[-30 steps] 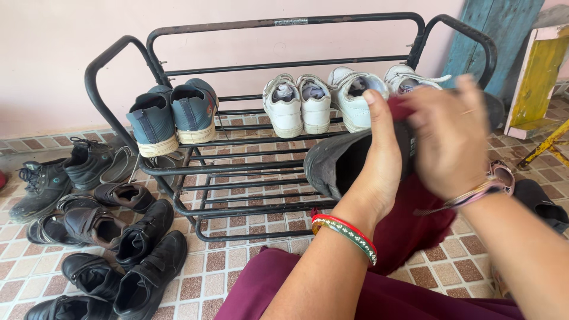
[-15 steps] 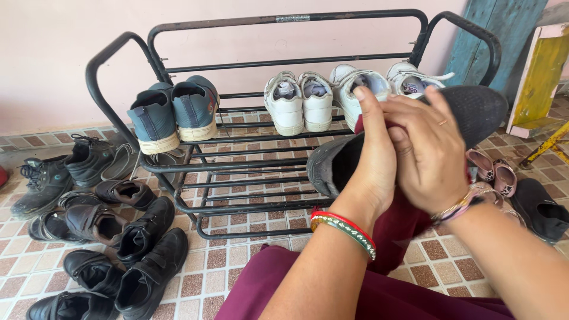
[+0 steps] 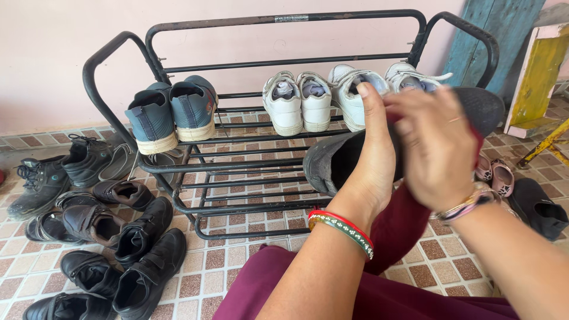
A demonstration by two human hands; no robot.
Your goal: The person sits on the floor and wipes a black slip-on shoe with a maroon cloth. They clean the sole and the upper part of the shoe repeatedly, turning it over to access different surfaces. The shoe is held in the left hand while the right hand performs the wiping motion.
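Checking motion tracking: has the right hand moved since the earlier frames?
Yes. The right hand slid toward the dark shoe's toe end, right of the white shoes on the rack.

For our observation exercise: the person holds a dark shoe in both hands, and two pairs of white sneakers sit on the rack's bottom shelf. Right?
Not quite. The head view shows the white sneakers on the rack's top shelf, not the bottom. Both the left hand and right hand do hold the dark shoe.
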